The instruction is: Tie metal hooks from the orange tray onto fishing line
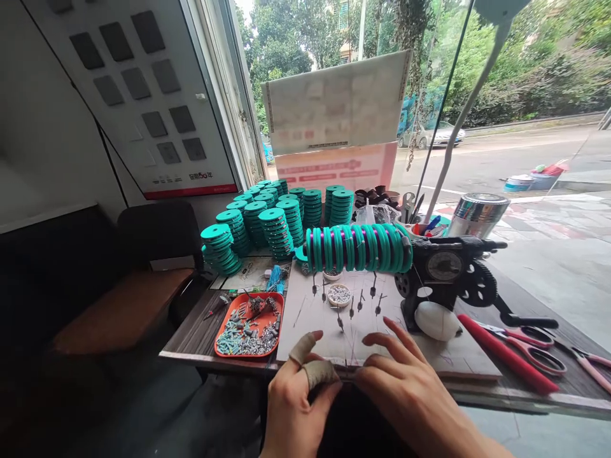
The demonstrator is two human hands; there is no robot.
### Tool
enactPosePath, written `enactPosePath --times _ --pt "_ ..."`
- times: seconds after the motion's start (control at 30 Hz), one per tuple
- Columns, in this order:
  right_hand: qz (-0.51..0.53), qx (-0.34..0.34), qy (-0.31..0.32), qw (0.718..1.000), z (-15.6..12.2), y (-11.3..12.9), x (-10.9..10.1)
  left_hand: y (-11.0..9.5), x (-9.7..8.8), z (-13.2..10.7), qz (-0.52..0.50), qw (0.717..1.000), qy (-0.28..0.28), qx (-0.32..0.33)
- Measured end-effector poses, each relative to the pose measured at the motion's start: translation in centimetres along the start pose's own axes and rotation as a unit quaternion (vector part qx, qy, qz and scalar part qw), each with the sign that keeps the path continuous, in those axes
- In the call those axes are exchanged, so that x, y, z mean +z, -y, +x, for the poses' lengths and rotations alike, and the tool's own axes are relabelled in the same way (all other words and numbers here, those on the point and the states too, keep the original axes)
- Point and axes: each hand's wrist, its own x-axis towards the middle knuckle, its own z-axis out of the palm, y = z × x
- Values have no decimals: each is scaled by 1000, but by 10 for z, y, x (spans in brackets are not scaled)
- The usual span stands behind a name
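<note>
My left hand [303, 388], with tape wrapped around two fingers, is closed in a pinch at the front edge of a pale board [298, 318]. My right hand [401, 388] pinches close beside it, with some fingers raised. Thin line [352, 346], barely visible, runs down over the board to both fingertips; its exact hold is partly hidden. Small dark pieces on pins [340, 320] stand on the board beyond my hands. Behind them, a row of teal spools [358, 248] sits on a black hand-crank winder [443, 264].
An orange tray [280, 318] of small metal and teal parts lies left. A bowl of white beads [340, 294] sits on the board. Stacked teal spools [274, 232] stand behind. Scissors [537, 356], a red strip [508, 356] and a white egg-shaped object [436, 321] lie right.
</note>
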Motion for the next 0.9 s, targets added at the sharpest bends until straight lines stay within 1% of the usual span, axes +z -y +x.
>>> enactPosePath --times 0.1,0.2,0.27,0.33,0.37,0.4,0.43,0.47,0.5,0.57,0.63,0.7,0.77,0.8,0.83,0.87,0.9 --pt "2 -7 -6 1000 7 0 7 7 -4 2 -21 999 2 -31" --pt "22 -12 21 999 12 3 8 23 -13 3 -26 998 -23 -60" --pt "41 -9 57 997 15 5 7 37 -26 7 -12 994 -58 -92" --pt "43 -4 81 996 17 5 9 49 -44 13 0 986 -77 -148" --pt "31 -2 88 996 18 5 11 52 -53 16 -14 981 -73 -180" --pt "10 -1 91 996 19 4 15 54 -60 18 -53 975 -61 -208" --pt "-16 -2 88 996 20 3 20 53 -65 18 -116 965 -43 -232" --pt "-45 -3 82 996 20 1 25 50 -67 18 -196 948 -25 -248" --pt "-74 -4 74 994 21 -1 31 46 -67 15 -283 924 -10 -256" --pt "-122 -2 61 991 22 -5 42 37 -59 6 -431 861 6 -269" --pt "-150 2 59 987 21 -8 48 30 -45 -6 -537 794 16 -283" --pt "-157 11 42 987 18 -8 46 26 -32 -17 -630 722 30 -286" --pt "-147 12 7 989 10 -3 34 23 -21 -28 -701 654 42 -282" --pt "-140 -2 -8 990 5 1 27 21 -17 -32 -724 629 44 -280" --pt "-135 -19 -21 990 -2 5 18 19 -14 -37 -737 613 46 -280" --pt "-131 -47 -24 990 -9 9 11 16 -11 -42 -745 604 48 -278" --pt "-124 -53 -39 990 -16 14 4 13 -8 -47 -748 602 50 -274"
